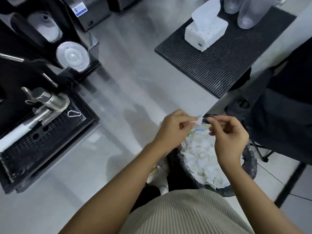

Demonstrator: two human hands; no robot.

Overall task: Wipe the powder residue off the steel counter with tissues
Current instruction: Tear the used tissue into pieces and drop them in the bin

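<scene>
Over bin [249, 159], lower right: left hand [172, 127] pinches tissue [199, 119]; right hand [231, 132] curled, hold unclear. Tissue light, limp, tears easily; I'd pinch edge

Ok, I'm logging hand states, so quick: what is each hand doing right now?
Left hand: pinches a small tissue scrap above the bin.
Right hand: fingers curled; whether they pinch anything cannot be told.

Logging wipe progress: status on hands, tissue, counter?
Left hand pinches tissue scrap over full waste bin. Right hand curled beside it, grip unclear. Tissue pack sits on bar mat on steel counter. No obstruction seen.
</scene>
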